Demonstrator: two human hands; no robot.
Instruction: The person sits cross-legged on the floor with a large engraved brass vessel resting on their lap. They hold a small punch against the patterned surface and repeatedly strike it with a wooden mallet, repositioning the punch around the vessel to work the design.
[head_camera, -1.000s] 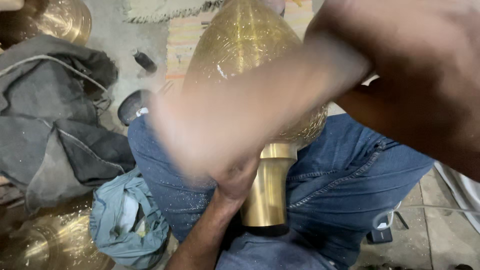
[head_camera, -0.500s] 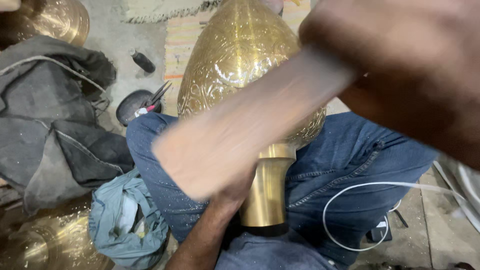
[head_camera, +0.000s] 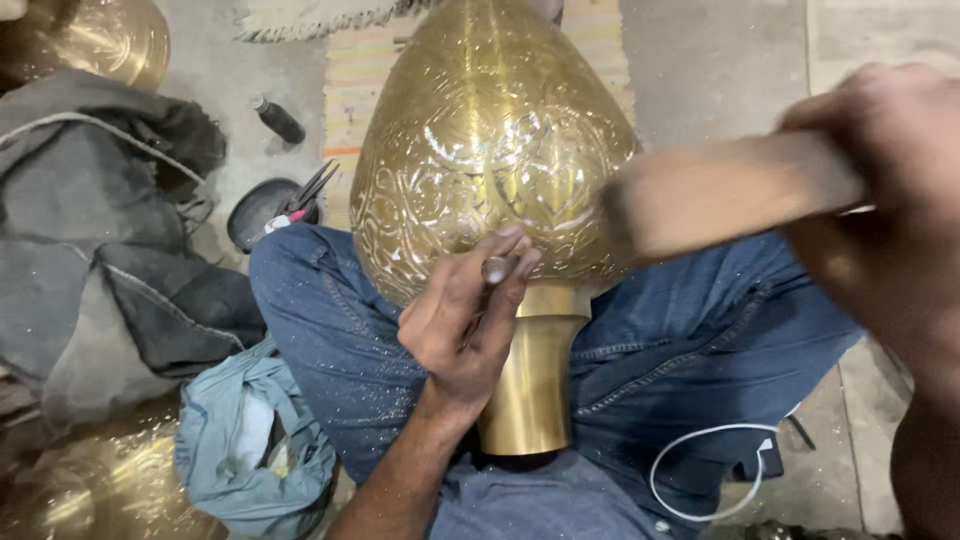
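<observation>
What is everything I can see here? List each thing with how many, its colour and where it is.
brass vessel: one, gold, engraved, resting on the lap, its neck toward the person
punch: one, small and metal, tip against the vessel
mallet: one, pale wood, blurred, right of the vessel
pliers: one, dark, on a dark dish by the left knee
grey cloth: one heap, far left
blue bag: one, lower left
brass pieces: two, top left and bottom left
white cable: one loop, lower right
jeans: blue, both legs
left hand: pinching the punch
right hand: gripping the mallet
</observation>
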